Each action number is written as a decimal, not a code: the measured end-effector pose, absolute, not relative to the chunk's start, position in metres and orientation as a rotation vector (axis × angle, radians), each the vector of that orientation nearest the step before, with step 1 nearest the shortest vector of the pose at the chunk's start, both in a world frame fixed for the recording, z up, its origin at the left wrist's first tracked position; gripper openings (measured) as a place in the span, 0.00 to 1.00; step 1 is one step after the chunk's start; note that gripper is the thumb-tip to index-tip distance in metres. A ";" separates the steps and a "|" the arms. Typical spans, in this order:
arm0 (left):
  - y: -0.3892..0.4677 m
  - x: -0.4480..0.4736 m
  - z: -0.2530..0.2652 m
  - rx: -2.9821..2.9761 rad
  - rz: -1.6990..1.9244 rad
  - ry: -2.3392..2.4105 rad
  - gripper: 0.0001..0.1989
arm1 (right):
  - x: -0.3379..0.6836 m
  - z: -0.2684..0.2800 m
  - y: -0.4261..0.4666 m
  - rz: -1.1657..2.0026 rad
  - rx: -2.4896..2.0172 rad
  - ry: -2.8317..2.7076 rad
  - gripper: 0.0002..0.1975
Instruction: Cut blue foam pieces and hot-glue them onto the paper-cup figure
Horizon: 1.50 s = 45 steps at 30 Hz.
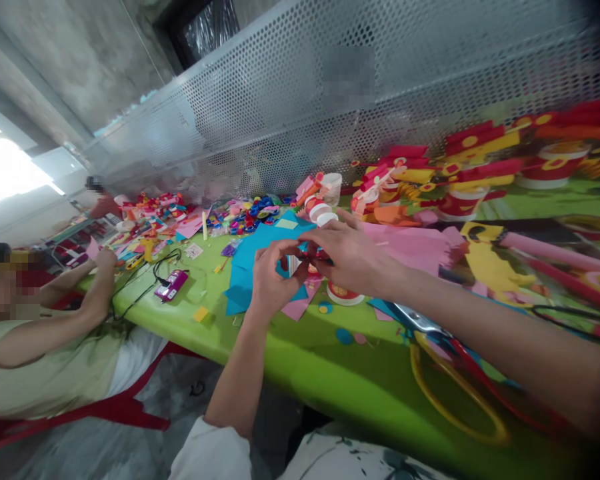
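My left hand [275, 279] and my right hand [353, 257] meet above the table, with thumbs and fingers curled around a small red-and-white piece [295, 264]. Fingers cover most of it, so its exact kind is unclear. Just below my right hand a red cup with a white rim [346, 295] stands on the table. Blue paper sheets [245, 267] and a pink sheet [300, 308] lie under and beside my hands. Large scissors with yellow and red handles [423, 327] rest beneath my right forearm.
Decorated red cups with rolled paper [460, 200] line the right back of the green table [280, 350]. Yellow paper cutouts [495, 260] lie at right. A purple box with a cable [171, 285] sits left. A seated person [55, 333] works there. A perforated metal panel [300, 100] stands behind.
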<state>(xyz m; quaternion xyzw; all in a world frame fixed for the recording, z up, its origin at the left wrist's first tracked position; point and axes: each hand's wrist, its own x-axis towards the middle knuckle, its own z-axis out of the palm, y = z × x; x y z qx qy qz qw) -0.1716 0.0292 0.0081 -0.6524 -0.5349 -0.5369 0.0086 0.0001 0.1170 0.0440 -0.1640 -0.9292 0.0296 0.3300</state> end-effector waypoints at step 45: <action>0.033 -0.176 0.005 -1.978 -1.400 -1.677 0.05 | 0.002 0.048 0.112 -0.059 -0.376 -2.394 0.23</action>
